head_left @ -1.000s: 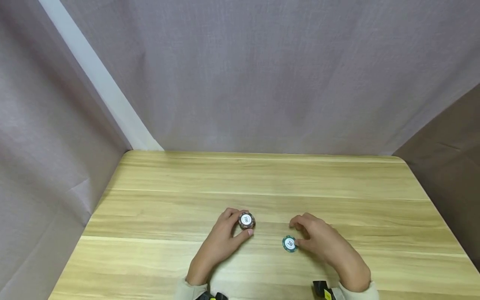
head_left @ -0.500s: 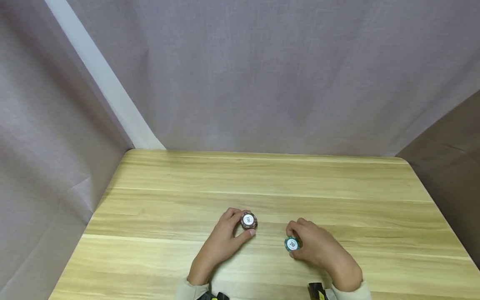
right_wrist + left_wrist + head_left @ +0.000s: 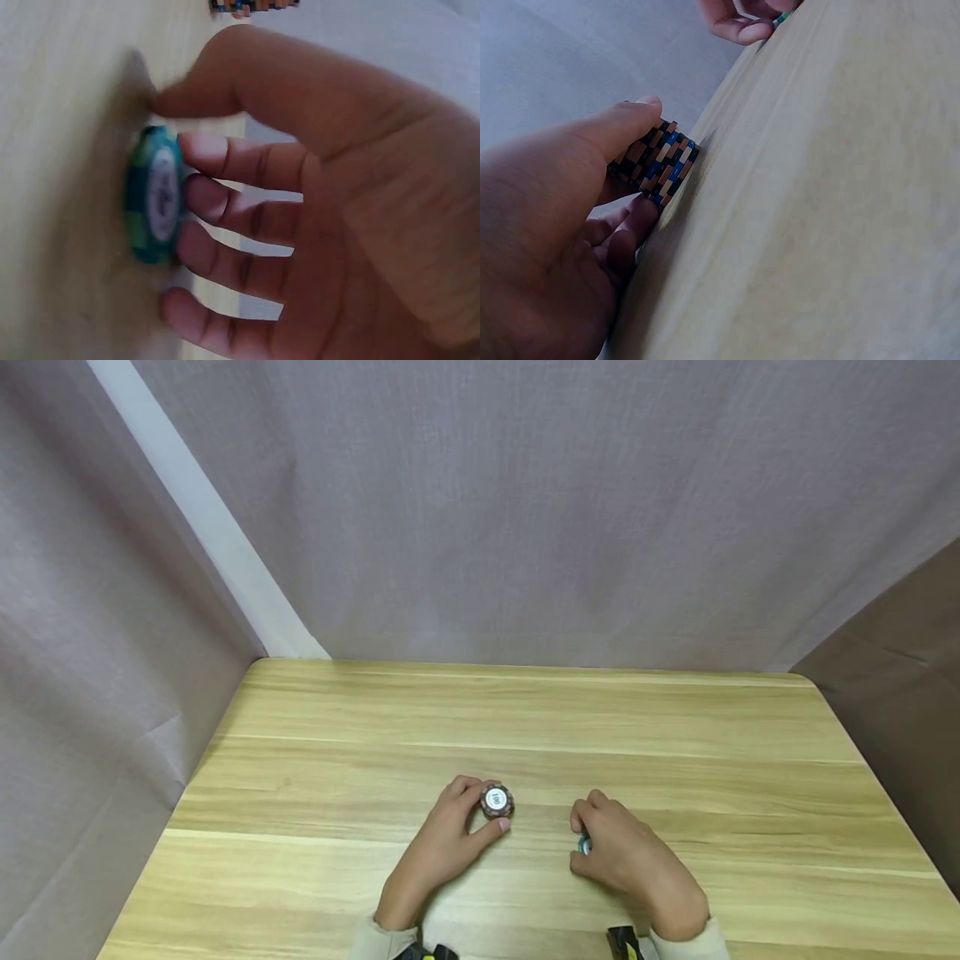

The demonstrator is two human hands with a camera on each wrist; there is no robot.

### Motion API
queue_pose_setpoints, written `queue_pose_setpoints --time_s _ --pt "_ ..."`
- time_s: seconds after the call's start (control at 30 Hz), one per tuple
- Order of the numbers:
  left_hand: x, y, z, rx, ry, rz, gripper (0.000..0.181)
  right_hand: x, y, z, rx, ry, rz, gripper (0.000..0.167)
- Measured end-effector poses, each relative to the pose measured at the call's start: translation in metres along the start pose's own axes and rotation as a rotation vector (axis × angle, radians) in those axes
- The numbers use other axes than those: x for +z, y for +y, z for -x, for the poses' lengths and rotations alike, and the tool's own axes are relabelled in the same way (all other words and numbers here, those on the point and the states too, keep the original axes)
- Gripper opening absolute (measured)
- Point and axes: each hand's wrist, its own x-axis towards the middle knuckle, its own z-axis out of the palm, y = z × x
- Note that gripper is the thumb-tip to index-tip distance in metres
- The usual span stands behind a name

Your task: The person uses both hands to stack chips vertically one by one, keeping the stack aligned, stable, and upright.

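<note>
My left hand (image 3: 442, 839) curls round a short stack of poker chips (image 3: 497, 800) standing on the table. Its top chip is brown with a white centre marked 100. In the left wrist view, the stack's edges (image 3: 664, 161) are black, orange, blue and cream, with the thumb and fingers on opposite sides. To the right, my right hand (image 3: 618, 852) has its fingers bent round a green poker chip (image 3: 586, 843) with a white centre. The right wrist view has fingertips against that blurred chip (image 3: 154, 195), and the thumb by its edge. The hand hides much of it in the head view.
A light wood-grain table (image 3: 360, 727) lies under both hands. Grey curtains (image 3: 525, 510) stand behind it and at the left, with a browner cloth (image 3: 900, 668) on the right. A pale strip (image 3: 187, 485) runs down the left curtain.
My right hand has moved left over the green chip and bent its fingers round it, covering more of it. The left hand and the chip stack stay nearly where they were.
</note>
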Motion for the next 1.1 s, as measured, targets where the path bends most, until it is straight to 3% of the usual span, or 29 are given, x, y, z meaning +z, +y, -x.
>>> queue_pose_setpoints --time_s 0.17,0.4,0.73,0.93,1.1 --pt "0.000 0.001 -0.001 0.001 -0.001 -0.003 0.053 -0.007 -0.001 0.005 0.051 -0.037 -0.049 0.039" --pt "0.000 0.002 -0.002 -0.003 -0.004 0.000 0.053 -0.006 -0.005 0.008 0.067 -0.046 -0.033 0.038" --pt "-0.001 0.003 0.000 -0.011 0.007 0.004 0.052 0.002 -0.011 0.000 0.104 0.013 0.027 0.035" --pt "-0.001 0.004 -0.001 -0.012 0.003 0.002 0.052 -0.003 -0.011 -0.001 0.140 0.010 -0.092 0.040" --pt "-0.001 0.006 -0.002 -0.016 -0.004 0.006 0.052 -0.003 -0.012 -0.003 0.104 0.055 -0.158 0.038"
